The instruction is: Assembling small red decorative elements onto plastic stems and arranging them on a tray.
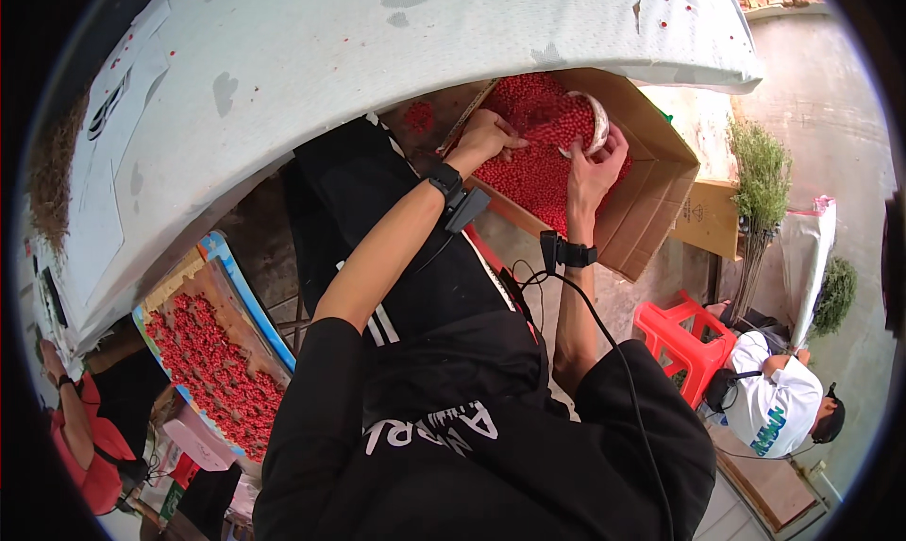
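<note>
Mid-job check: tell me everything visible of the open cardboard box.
The cardboard box is plain brown and open-topped, its creased panels spreading out on the right. Its far side runs under the edge of the white-covered table. Small red beads are heaped inside. The left hand and right hand reach over it; whether either touches the cardboard is unclear. Its underside is hidden.

A head-worn fisheye camera is looking steeply down past the person's torso toward the left hand and right hand, close by. Its wide lens is bowing the covered table.
</note>
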`<state>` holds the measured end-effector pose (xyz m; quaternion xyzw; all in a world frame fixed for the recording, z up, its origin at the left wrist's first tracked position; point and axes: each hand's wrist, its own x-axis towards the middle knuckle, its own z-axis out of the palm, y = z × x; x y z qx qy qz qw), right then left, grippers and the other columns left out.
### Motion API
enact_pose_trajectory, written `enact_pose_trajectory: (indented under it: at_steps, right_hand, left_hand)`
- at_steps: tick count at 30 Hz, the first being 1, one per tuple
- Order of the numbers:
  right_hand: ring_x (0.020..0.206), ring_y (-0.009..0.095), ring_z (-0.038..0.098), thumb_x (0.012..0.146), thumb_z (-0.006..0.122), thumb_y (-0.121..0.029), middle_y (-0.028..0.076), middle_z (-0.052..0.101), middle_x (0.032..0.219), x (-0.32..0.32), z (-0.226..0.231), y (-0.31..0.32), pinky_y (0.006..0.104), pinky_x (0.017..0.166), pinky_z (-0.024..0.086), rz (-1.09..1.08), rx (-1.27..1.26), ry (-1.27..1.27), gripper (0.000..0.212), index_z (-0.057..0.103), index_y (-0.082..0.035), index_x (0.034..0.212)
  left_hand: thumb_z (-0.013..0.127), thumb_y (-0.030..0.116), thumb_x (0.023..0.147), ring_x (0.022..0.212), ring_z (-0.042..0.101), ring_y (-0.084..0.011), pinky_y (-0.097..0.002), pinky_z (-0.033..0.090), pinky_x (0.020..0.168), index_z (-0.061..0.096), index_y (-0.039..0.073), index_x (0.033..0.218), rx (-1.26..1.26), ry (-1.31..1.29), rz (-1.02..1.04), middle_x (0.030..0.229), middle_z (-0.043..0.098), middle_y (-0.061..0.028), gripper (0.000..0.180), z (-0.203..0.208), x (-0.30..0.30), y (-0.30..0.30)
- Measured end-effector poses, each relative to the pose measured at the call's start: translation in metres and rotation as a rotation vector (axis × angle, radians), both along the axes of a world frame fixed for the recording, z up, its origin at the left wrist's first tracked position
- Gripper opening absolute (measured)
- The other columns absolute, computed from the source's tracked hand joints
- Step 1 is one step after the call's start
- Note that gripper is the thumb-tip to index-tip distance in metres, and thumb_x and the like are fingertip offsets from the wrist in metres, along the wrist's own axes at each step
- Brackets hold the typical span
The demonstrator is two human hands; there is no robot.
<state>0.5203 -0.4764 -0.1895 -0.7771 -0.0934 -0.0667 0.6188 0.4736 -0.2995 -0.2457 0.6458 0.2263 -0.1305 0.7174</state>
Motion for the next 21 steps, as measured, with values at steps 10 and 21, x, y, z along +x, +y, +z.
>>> enact_pose_trajectory:
  at_steps: [10, 21]
  right_hand:
    - [0.099, 0.03, 0.058, 0.072, 0.075, -0.011, 0.018, 0.053, 0.112, 0.027, -0.034, -0.011, 0.0373, 0.085, 0.049, -0.209, -0.512, -0.168, 0.054, 0.049, 0.002, 0.118]
    - [0.098, 0.042, 0.056, 0.07, 0.072, -0.014, 0.025, 0.055, 0.109, 0.013, -0.207, -0.111, 0.0478, 0.085, 0.046, -0.201, -0.777, 0.321, 0.059, 0.045, -0.001, 0.121]
  left_hand:
    - [0.082, 0.017, 0.072, 0.055, 0.059, -0.0122, -0.0255, 0.048, 0.051, 0.062, -0.002, 0.08, 0.009, 0.053, 0.02, 0.067, 0.063, -0.0074, 0.029, 0.002, -0.002, 0.0]
    - [0.077, 0.014, 0.077, 0.058, 0.06, -0.0097, -0.0228, 0.048, 0.053, 0.067, 0.0, 0.082, -0.062, 0.002, -0.004, 0.072, 0.068, -0.0069, 0.018, 0.001, -0.001, -0.001]
